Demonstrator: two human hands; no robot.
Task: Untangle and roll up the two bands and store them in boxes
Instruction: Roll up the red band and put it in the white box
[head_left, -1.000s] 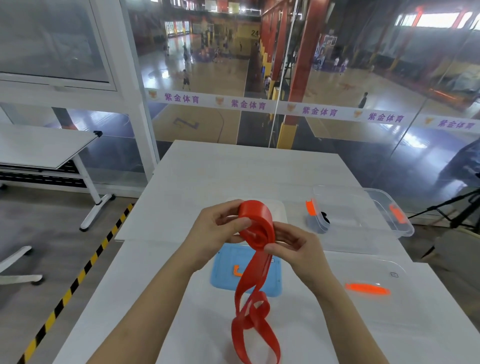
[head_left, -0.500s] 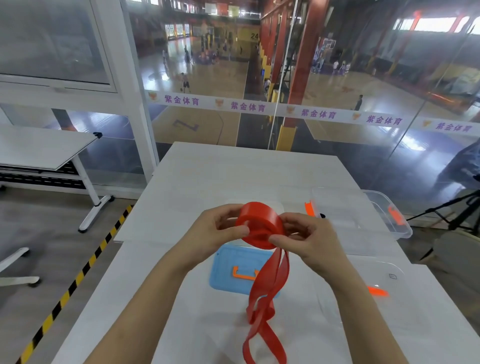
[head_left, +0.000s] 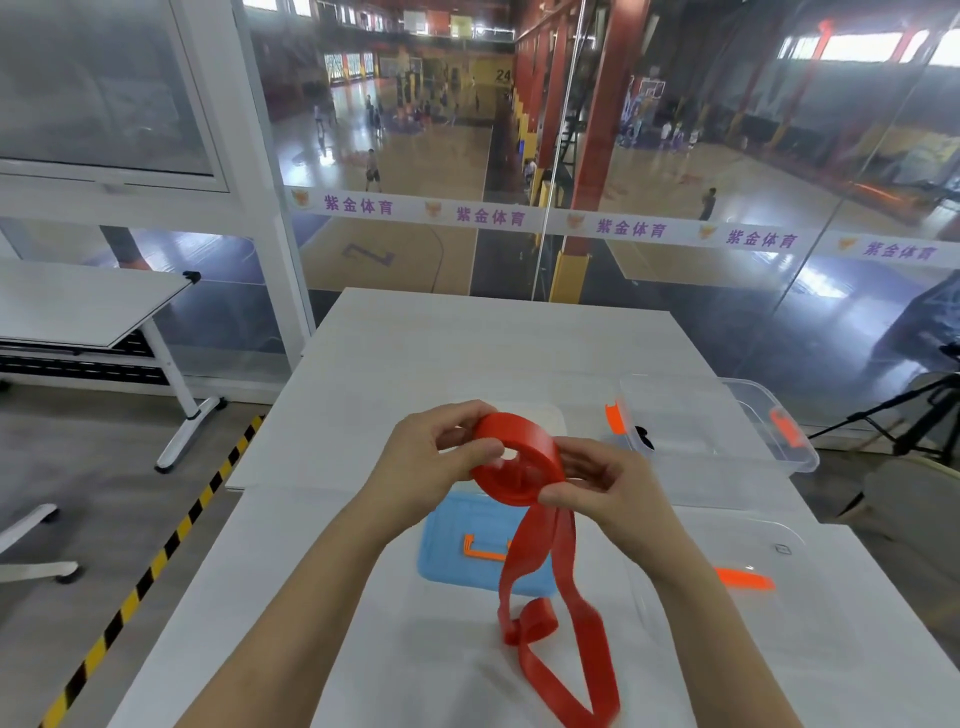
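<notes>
Head view: both hands' fingers (head_left: 470, 451) pinch the red band (head_left: 519, 467)'s coil; its twisted loose tail could knot or unwind it.

On the table (head_left: 395, 364), a lid (head_left: 457, 551) lies centre; an open box (head_left: 727, 431) sits right of it, farther back.

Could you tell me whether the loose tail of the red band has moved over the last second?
Yes. The red band tail has swung rightward relative to the blue lid.
</notes>
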